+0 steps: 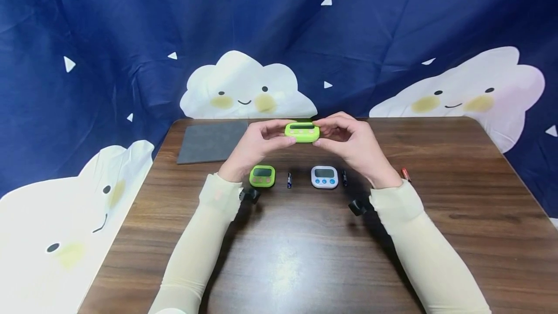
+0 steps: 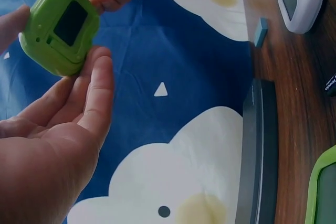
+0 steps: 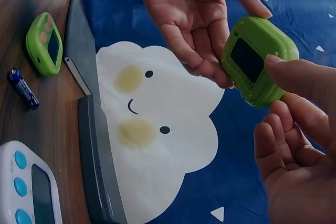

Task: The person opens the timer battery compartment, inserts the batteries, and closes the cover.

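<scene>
A lime-green digital timer (image 1: 302,132) is held up above the table between both hands. My left hand (image 1: 257,147) pinches its left end between thumb and fingers, and my right hand (image 1: 350,144) pinches the right end the same way. From the head view its display and pink buttons show along the front. Both wrist views show the other side of the timer (image 3: 260,59), with a dark rectangular panel set in the green shell. Below the hands, a second green timer (image 1: 262,176) and a white timer with blue buttons (image 1: 324,177) lie on the table.
A blue-and-dark battery (image 1: 289,180) lies right of the green timer on the table, a black battery (image 1: 344,178) beside the white one. Farther right is a red battery (image 1: 406,174). A dark grey flat board (image 1: 209,143) sits at the back left, before a blue cloud-patterned curtain (image 1: 279,23).
</scene>
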Available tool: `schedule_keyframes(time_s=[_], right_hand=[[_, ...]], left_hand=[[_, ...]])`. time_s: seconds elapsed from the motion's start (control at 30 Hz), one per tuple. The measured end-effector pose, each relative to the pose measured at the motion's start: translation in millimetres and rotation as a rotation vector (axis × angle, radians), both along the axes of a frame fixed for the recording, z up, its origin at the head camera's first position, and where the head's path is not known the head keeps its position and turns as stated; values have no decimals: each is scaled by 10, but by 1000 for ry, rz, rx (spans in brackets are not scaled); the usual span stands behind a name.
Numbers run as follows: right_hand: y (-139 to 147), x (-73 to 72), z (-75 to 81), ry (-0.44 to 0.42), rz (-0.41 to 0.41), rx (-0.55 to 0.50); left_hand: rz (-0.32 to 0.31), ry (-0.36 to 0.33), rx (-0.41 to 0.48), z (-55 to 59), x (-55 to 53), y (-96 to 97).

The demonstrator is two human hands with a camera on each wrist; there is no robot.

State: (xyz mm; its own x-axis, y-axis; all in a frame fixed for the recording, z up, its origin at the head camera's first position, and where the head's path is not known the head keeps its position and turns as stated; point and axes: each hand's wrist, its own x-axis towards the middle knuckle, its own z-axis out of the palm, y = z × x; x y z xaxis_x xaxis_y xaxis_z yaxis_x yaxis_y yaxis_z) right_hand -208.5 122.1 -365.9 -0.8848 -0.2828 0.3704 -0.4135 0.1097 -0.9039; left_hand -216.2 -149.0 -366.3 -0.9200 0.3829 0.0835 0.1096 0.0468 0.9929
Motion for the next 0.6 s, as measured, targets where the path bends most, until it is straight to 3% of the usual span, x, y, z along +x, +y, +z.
schedule_keyframes(time_s=[0.47,0.6], right_hand=[[38,-19,-24,73,-10,17],[48,-15,-27,100,-39,77]], left_hand=[[-1,-5,-16,18,23,19],[7,-20,-35,23,27,19]])
